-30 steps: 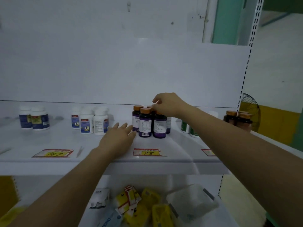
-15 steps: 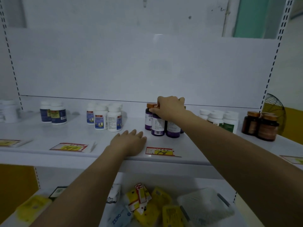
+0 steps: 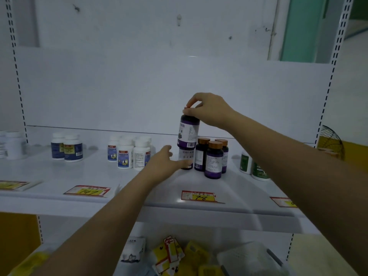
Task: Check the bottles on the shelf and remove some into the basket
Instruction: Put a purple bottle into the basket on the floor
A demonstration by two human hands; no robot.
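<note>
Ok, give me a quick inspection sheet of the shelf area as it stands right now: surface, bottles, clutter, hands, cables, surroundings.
Surface: white shelf, bare patches between bottle groups; price tags lie along its front edge.
Job's things: lifted purple bottle held above the purple bottle group; no basket identifiable.
Clutter: white bottles, blue-label bottles, green-label bottles; yellow packets on the lower shelf.
Hands: right hand, grip closed on the lifted bottle's cap; left hand open, reaching toward a bottle in the group.
Cables: nothing seen.
Surroundings: white back panel, fan at right.
</note>
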